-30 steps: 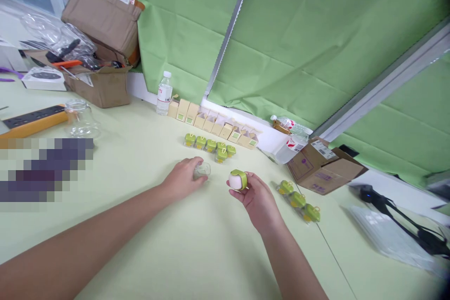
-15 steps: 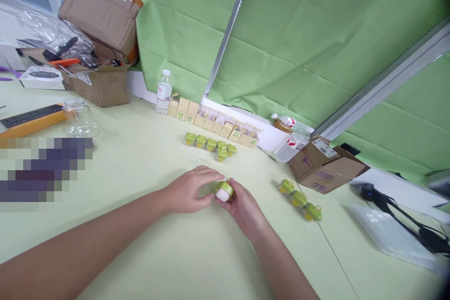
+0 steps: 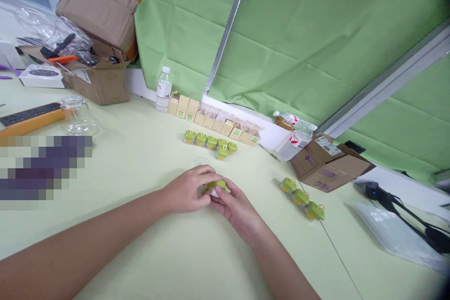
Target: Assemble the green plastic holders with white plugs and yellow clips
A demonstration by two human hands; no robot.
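Observation:
My left hand (image 3: 190,190) and my right hand (image 3: 236,207) meet on the pale green table (image 3: 147,243), fingers closed together round a small green and white gadget (image 3: 215,184). Only its green top shows between the fingertips. A small clear plastic case (image 3: 202,161) lies just behind my left hand. Several packed green gadgets (image 3: 211,142) stand in a row further back, and three more packed gadgets (image 3: 302,197) lie to the right of my right hand.
A row of small beige cartons (image 3: 214,121) and a water bottle (image 3: 163,90) line the green curtain. An open cardboard box (image 3: 328,164) is at right, larger boxes (image 3: 96,42) at back left. A glass jar (image 3: 77,115), power strip (image 3: 30,118), black cable (image 3: 404,208).
My right hand brought the green and white gadget down and left to my left hand. My left hand let go of the clear case and closed on the gadget too.

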